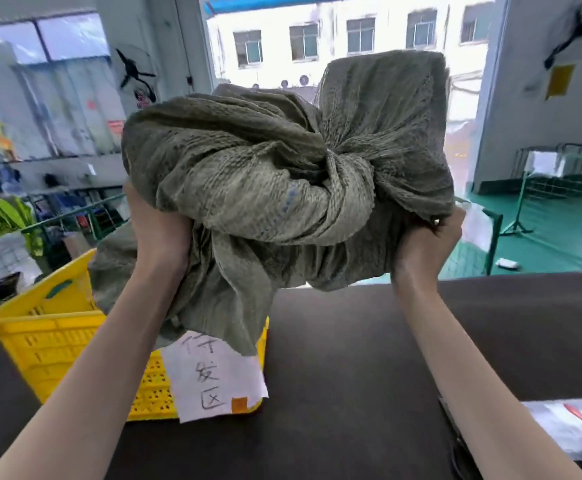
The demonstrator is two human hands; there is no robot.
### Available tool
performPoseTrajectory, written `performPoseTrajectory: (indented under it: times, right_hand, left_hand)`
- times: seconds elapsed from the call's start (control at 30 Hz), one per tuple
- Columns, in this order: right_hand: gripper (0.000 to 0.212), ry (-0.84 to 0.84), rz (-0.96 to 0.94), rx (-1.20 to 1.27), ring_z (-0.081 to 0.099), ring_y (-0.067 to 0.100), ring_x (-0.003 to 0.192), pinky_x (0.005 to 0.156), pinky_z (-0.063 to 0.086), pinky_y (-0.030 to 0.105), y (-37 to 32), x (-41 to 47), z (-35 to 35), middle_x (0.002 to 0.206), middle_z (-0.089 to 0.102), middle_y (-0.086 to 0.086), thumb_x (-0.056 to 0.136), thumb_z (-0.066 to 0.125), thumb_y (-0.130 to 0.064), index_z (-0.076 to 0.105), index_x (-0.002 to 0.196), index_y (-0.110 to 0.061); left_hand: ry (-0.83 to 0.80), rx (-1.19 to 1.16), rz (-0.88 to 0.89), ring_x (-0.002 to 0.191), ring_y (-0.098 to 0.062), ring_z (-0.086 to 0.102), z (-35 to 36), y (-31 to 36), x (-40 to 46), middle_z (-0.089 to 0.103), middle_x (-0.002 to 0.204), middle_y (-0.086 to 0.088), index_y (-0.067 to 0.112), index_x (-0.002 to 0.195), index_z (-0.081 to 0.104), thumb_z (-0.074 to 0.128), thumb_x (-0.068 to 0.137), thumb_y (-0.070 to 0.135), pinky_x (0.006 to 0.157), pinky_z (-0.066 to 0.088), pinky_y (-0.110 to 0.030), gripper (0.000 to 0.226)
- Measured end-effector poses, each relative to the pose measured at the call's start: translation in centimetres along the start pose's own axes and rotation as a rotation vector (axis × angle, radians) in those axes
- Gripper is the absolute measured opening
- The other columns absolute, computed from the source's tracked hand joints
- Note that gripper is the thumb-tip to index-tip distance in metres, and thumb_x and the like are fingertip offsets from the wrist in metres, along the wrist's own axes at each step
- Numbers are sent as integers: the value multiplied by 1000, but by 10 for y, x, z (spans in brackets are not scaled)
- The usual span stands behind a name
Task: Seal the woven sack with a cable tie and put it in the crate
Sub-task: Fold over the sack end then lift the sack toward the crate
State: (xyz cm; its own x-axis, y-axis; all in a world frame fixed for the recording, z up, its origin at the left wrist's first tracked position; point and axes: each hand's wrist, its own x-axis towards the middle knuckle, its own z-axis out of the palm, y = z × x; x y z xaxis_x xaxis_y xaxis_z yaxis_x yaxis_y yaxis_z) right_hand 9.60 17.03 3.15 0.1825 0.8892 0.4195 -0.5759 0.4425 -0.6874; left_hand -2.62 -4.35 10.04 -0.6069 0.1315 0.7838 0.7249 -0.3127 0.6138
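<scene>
Sack [265,174] held aloft above crate [57,327], neck cinched. Left hand [157,230] clamped on underside; right hand [428,244] clenched on fabric edge. Judged soft, bulky, light; best supported underneath, both sides.

- One sack [265,174], grey-green
- Two hands: left hand [154,233], right hand [428,244]
- One yellow crate [50,327]
- One paper label [213,372] on the crate
- Two wall fans [133,74]
- One dark table [351,375]

The sack [282,181], held up in both hands, hangs over the yellow crate [57,327], blocking its opening; the dark table [351,358] to the right lies bare.
</scene>
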Motion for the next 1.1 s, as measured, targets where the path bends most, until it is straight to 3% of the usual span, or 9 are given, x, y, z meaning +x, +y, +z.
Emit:
performPoseTrajectory:
  times: [0.03, 0.1, 0.3, 0.47, 0.57, 0.73, 0.9, 1.0, 1.1]
  right_hand:
    - [57, -20, 10, 23, 44, 15, 78, 79, 44, 34, 2, -6, 16, 98, 46, 12, 69, 35, 4, 60, 71, -47]
    - [57, -63, 9, 42, 44, 17, 83, 88, 45, 40, 9, -21, 46, 100, 48, 18, 68, 35, 4, 61, 77, -46]
    - [57, -192, -19, 44, 46, 22, 86, 89, 47, 50, 26, -76, 141, 102, 50, 20, 59, 31, 5, 59, 76, -42]
    - [43, -237, -1, -23, 43, 3, 74, 80, 43, 33, 33, -130, 206, 94, 47, 13, 60, 31, 4, 60, 85, -15]
    - [48, -278, 35, -155, 46, 18, 83, 83, 44, 40, 52, -149, 234, 99, 51, 18, 62, 31, 8, 63, 95, -7]
    - [46, -373, 160, -410, 49, 37, 102, 85, 41, 54, 72, -180, 268, 111, 53, 16, 70, 32, 3, 60, 99, -19]
    - [36, -519, 227, -569, 54, 41, 96, 86, 45, 52, 102, -192, 283, 94, 63, 15, 68, 35, 3, 55, 78, -24]
    - [38, -538, 274, -644, 53, 42, 98, 90, 45, 56, 122, -199, 280, 95, 64, 13, 70, 37, 3, 57, 84, -27]
    - [37, -562, 300, -686, 51, 40, 102, 92, 44, 53, 134, -200, 274, 102, 63, 13, 80, 39, 5, 56, 92, -26]
  left_hand:
    - [18, -11, 8, 71, 39, 40, -13, -6, 11, 51, 70, 54, 57, 77, 63, 44, 91, 8, 71, 32, 9, 53]
    - [79, -49, 34, 73, 36, 44, -40, -15, 31, 55, 89, 35, 37, 88, 47, 49, 87, 15, 74, 36, 6, 22]
    - [162, -27, 48, 70, 32, 49, -122, -38, 83, 60, 79, 31, 35, 87, 42, 50, 89, 3, 72, 40, 2, 33]
    - [228, 88, -6, 60, 33, 45, -181, -67, 118, 48, 57, 52, 33, 78, 35, 45, 95, -3, 64, 37, 5, 40]
    - [241, 165, -17, 55, 32, 42, -210, -91, 134, 55, 60, 24, 33, 74, 36, 47, 95, 3, 57, 30, 8, 39]
    - [171, 271, -66, 85, -8, 50, -260, -151, 172, 64, 87, -3, 12, 84, 61, 46, 83, 9, 63, 43, -15, 15]
    - [123, 383, -257, 89, -13, 48, -275, -182, 191, 63, 95, -15, -4, 99, 65, 49, 79, 16, 67, 34, -26, 32]
    - [66, 419, -353, 86, -17, 49, -275, -204, 193, 60, 87, -22, -5, 79, 61, 39, 63, 25, 68, 33, -32, 40]
    - [21, 437, -412, 100, -33, 62, -271, -236, 194, 66, 102, -30, -7, 94, 64, 45, 65, 22, 71, 37, -34, 45]
